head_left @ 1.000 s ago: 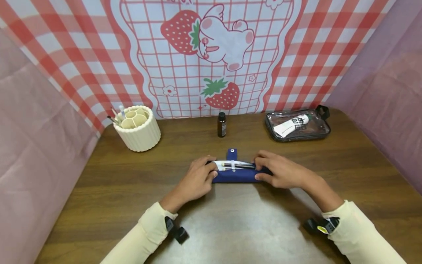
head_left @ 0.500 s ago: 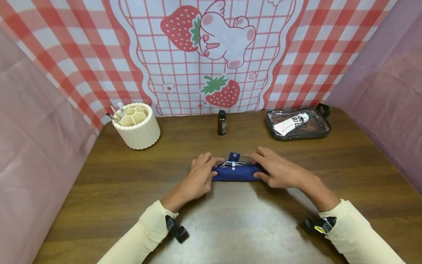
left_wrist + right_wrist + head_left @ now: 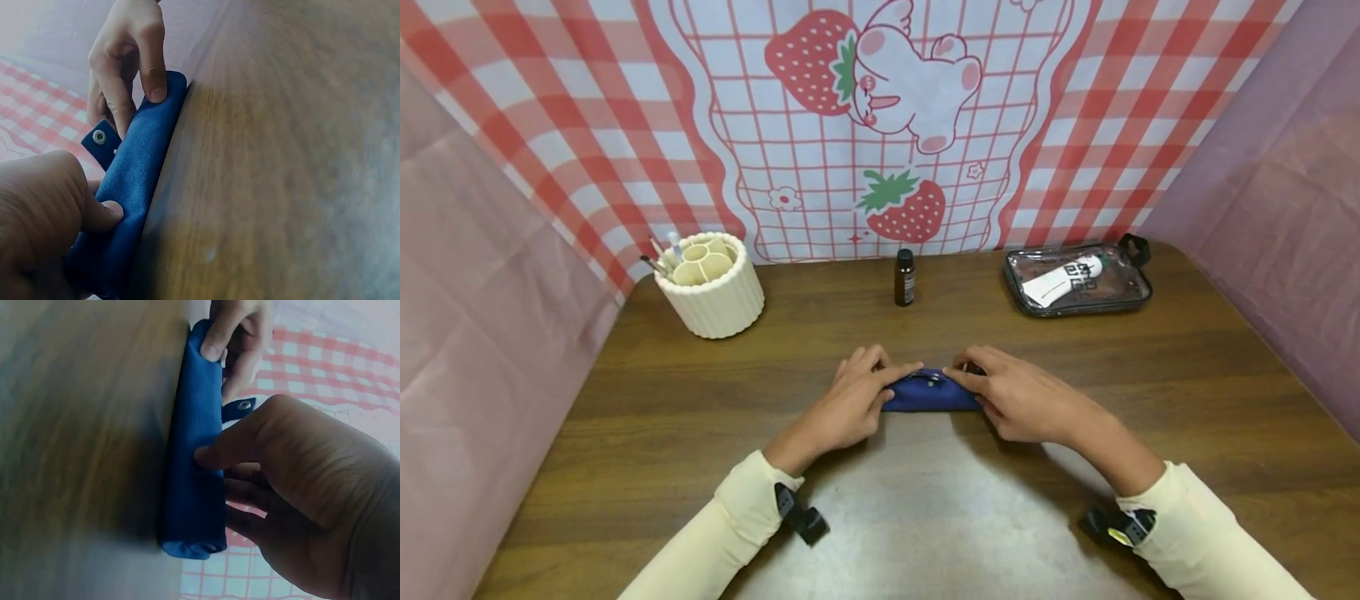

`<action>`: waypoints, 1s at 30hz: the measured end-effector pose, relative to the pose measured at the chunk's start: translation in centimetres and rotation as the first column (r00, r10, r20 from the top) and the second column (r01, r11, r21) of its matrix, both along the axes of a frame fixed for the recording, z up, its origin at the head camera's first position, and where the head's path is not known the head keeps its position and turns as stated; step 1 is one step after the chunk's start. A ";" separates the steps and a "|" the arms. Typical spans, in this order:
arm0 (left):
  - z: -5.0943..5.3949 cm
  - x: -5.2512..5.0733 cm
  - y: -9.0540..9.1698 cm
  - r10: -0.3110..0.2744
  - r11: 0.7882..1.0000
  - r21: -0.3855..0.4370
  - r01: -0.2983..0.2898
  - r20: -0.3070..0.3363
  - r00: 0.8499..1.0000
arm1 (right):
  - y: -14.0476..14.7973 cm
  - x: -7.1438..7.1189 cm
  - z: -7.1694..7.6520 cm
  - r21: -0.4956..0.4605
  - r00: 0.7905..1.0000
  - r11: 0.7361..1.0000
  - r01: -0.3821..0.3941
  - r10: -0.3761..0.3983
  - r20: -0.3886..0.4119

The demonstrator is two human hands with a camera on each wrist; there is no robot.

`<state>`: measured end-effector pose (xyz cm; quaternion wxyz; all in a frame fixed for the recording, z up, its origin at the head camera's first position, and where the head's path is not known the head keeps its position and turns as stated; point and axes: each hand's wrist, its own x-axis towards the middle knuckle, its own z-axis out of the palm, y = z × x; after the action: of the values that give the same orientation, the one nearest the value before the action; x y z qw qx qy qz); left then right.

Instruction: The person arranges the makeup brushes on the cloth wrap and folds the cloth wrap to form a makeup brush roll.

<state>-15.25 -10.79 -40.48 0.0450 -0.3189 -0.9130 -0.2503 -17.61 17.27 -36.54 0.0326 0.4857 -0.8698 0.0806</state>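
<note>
A narrow blue fabric pouch (image 3: 928, 397) lies on the table between both hands, its long side facing me. My left hand (image 3: 850, 398) grips its left end, thumb on the near face and fingers over the far side. Further along to the right, my right hand (image 3: 1033, 402) pinches the pouch, its index finger near the middle of the top edge. A short strap (image 3: 95, 150) with a metal snap sticks out from the far side in the left wrist view. What the pouch contains is mostly hidden.
Behind the pouch stands a small dark bottle (image 3: 905, 279). A cream ribbed holder (image 3: 718, 304) with several slim sticks is at the back left. At the back right lies a clear black-edged case (image 3: 1127, 287) with a white tube (image 3: 1060, 283) inside. Checked cloth (image 3: 1075, 150) hangs behind.
The pouch's opening has narrowed, hiding the slim sticks seen inside earlier. Its snap strap has folded toward me. My right hand has shifted left toward the middle; the left fingers have come over the top.
</note>
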 end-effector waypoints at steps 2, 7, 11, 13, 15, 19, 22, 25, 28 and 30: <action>0.0 0.1 0.0 0.001 1.000 -0.016 -0.001 -0.015 1.000 | -0.4 0.2 -0.1 -0.033 1.000 0.999 0.006 -0.006 0.011; 0.1 0.3 -0.1 0.008 0.999 -0.047 -0.009 -0.041 0.999 | -1.7 0.7 -0.6 -0.155 0.999 0.987 0.042 -0.039 0.024; 0.2 0.4 0.1 0.016 0.999 -0.051 -0.018 -0.046 0.999 | -2.5 0.8 -1.0 -0.275 0.996 0.958 0.085 -0.077 0.042; 0.2 0.4 0.1 0.017 0.999 -0.046 -0.019 -0.045 0.999 | -2.6 0.8 -1.2 -0.321 0.993 0.940 0.119 -0.106 0.059; 0.2 0.4 0.2 0.016 0.999 -0.043 -0.018 -0.041 0.999 | -2.6 0.8 -1.3 -0.349 0.989 0.926 0.145 -0.129 0.067; 0.1 0.4 0.2 0.012 0.999 -0.039 -0.013 -0.030 0.999 | -2.7 1.0 -1.5 -0.367 0.989 0.919 0.143 -0.147 0.019; 0.0 0.4 0.2 0.016 0.999 -0.034 -0.016 -0.026 1.000 | -3.1 1.1 -1.6 -0.365 0.987 0.923 0.119 -0.149 -0.053; -0.1 0.4 0.1 0.026 0.999 -0.035 -0.027 -0.027 0.999 | -3.6 1.2 -1.5 -0.341 0.982 0.935 0.095 -0.144 -0.120; -0.1 0.3 0.2 0.036 0.999 -0.030 -0.036 -0.027 0.999 | -3.7 1.2 -1.4 -0.305 0.982 0.950 0.070 -0.120 -0.149; -0.1 0.3 0.2 0.039 0.999 -0.018 -0.040 -0.024 0.999 | -3.6 1.1 -1.4 -0.279 0.984 0.959 0.043 -0.089 -0.154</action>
<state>-14.91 -10.58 -40.53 0.0577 -0.3042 -0.9208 -0.2370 -16.50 13.65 -37.92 0.1742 0.4521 -0.8602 0.1589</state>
